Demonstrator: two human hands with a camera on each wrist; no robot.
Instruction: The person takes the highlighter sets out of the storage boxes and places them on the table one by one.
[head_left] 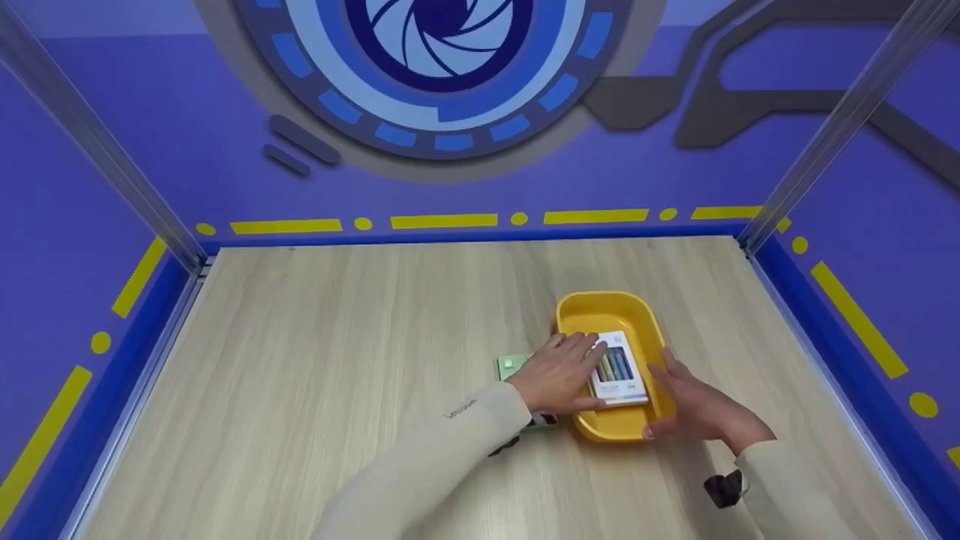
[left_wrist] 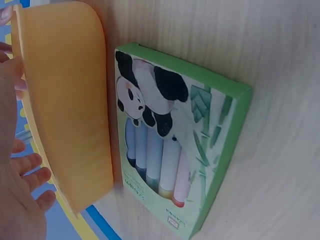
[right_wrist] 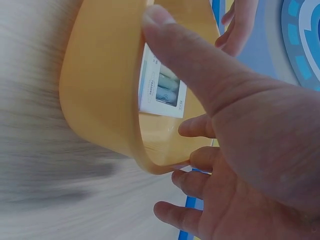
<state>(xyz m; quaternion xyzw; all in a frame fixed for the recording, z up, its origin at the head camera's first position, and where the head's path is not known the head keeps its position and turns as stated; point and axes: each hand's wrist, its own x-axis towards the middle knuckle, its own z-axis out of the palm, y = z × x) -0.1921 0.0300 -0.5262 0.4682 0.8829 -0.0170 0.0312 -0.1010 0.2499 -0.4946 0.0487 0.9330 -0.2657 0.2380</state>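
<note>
Hardly any print can be read from where I stand. The green box (left_wrist: 200, 145) beside my tray (left_wrist: 70, 110) has small lettering along its lower edge, too small to make out. The white box (right_wrist: 161, 90) in the tray carries a dark line of capitals that stays blurred. My left sleeve (head_left: 465, 412) bears a small grey word, unreadable.

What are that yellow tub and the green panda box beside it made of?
The yellow tub looks like moulded plastic: one even colour, rounded rim, faint sheen. The green panda box looks like printed cardboard: sharp folded edges, matte print, apparently a clear window showing the pens.
</note>
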